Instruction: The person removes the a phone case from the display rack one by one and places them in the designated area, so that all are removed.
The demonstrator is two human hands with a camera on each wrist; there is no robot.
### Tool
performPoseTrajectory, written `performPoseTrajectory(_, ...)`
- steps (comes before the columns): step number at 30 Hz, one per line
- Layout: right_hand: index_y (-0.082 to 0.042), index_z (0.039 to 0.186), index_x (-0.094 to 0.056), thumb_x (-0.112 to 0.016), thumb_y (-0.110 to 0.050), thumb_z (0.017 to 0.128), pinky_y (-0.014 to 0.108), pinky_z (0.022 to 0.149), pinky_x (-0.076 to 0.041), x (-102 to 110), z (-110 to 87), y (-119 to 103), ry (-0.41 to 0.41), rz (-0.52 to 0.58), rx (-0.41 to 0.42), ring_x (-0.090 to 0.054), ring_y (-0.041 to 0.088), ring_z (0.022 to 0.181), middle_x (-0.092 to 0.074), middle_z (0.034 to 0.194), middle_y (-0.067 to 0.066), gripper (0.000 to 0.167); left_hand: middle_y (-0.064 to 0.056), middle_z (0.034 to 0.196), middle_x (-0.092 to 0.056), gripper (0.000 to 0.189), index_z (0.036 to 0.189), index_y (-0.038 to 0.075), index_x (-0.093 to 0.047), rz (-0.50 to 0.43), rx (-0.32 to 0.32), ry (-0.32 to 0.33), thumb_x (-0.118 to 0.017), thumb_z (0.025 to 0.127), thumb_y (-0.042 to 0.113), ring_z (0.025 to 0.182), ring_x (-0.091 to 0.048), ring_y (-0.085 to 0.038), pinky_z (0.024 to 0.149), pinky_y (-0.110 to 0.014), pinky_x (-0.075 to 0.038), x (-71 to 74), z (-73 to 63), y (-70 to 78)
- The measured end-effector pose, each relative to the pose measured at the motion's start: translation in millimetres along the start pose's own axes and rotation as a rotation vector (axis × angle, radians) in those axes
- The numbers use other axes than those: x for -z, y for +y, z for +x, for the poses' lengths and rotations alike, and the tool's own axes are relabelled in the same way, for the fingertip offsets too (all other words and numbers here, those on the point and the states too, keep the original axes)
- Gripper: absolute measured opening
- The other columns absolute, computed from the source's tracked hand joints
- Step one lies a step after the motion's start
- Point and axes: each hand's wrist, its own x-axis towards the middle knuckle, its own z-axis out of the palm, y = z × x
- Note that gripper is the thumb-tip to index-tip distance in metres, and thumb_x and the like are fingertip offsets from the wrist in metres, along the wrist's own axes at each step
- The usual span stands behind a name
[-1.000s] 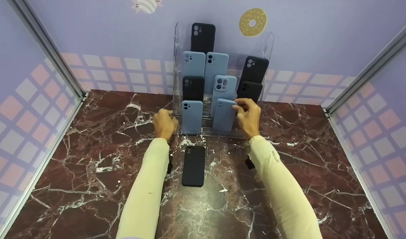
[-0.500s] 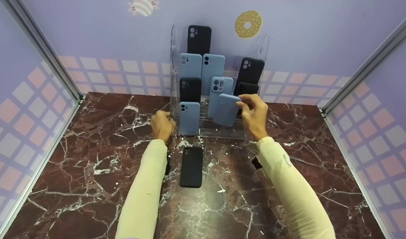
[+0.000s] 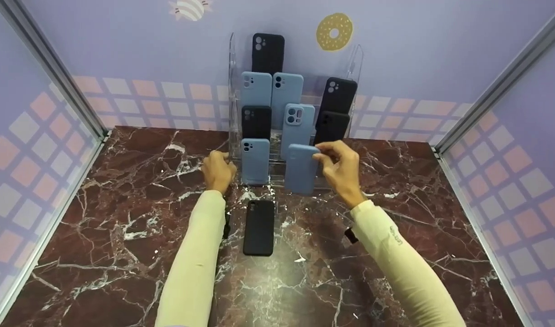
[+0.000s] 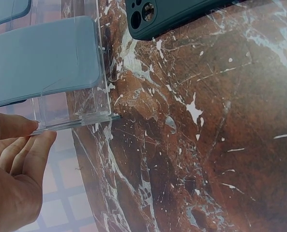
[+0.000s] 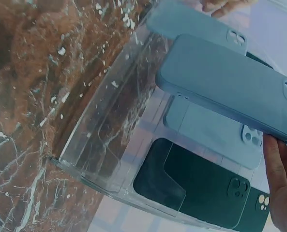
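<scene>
My right hand (image 3: 343, 170) pinches a blue phone case (image 3: 301, 170) by its upper right edge, in front of the clear acrylic display stand (image 5: 92, 154). In the right wrist view this phone case (image 5: 220, 82) is out in front of the others. At the stand's left side is my left hand (image 3: 218, 171); the left wrist view shows its thumb and fingers (image 4: 42, 150) pinching the edge of the stand's side panel. Beside that hand a blue phone case (image 3: 255, 161) leans in the front row. A black phone case (image 3: 258, 228) lies flat on the table before the stand.
Behind, the stand's tiers hold more cases, among them a black case (image 3: 268, 52) at the top and a blue case (image 3: 297, 125) with a large camera cutout. Black cases (image 3: 338, 95) overlap at the right. Purple panels enclose the marbled tabletop (image 3: 123, 254) on three sides.
My right hand has lifted the blue case from the stand's front row, tilted it, then brought it lower and more upright. The left hand stays at the stand's side.
</scene>
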Motion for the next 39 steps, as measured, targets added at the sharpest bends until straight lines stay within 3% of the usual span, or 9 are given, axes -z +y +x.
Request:
performPoseTrajectory(6,0.005,0.094,-0.074,-0.082,0.003,0.080,0.023,0.067,-0.057,-0.7,-19.3,-3.0,-0.075,-0.011,-0.110,-0.072,0.026,0.073,-0.075,0.089,0.015,0.016,-0.019,0.104,-0.075,0.036,0.118,-0.001,-0.074,-0.006,-0.018,0.017,-0.065,0.083,0.000,0.101,-0.068,-0.045,0.092,-0.052,-0.052,-1.4,1.1,-2.8)
performPoseTrajectory(22,0.002,0.094,-0.076,-0.082,0.000,0.080,0.019,0.058,-0.051,-7.6,-59.4,-0.5,-0.240,-0.056,-0.384,-0.070,0.029,0.068,-0.075,0.082,0.013,0.015,-0.020,0.106,-0.074,0.036,0.119,-0.002,-0.073,-0.028,-0.005,0.009,-0.066,0.084,-0.001,0.101,-0.068,-0.044,0.093,-0.052,-0.051,-0.5,0.3,-0.9)
performPoseTrajectory(32,0.003,0.092,-0.077,-0.080,0.002,0.080,0.018,0.054,-0.046,-15.2,-75.2,8.7,-0.288,-0.077,-0.468,-0.064,0.019,0.063,-0.073,0.078,0.011,0.012,-0.022,0.109,-0.074,0.037,0.119,-0.002,-0.073,-0.019,-0.005,0.014,-0.066,0.083,0.000,0.102,-0.067,-0.047,0.094,-0.053,-0.050,-0.4,0.5,0.0)
performPoseTrajectory(39,0.000,0.093,-0.079,-0.082,-0.003,0.080,0.027,0.057,-0.048,-21.3,-83.2,20.1,-0.329,-0.176,-0.483,-0.061,0.015,0.062,-0.073,0.077,0.007,0.014,-0.019,0.108,-0.075,0.036,0.119,0.000,-0.074,0.018,-0.006,0.007,-0.066,0.084,0.003,0.106,-0.066,-0.046,0.094,-0.054,-0.050,-0.4,1.4,-0.6)
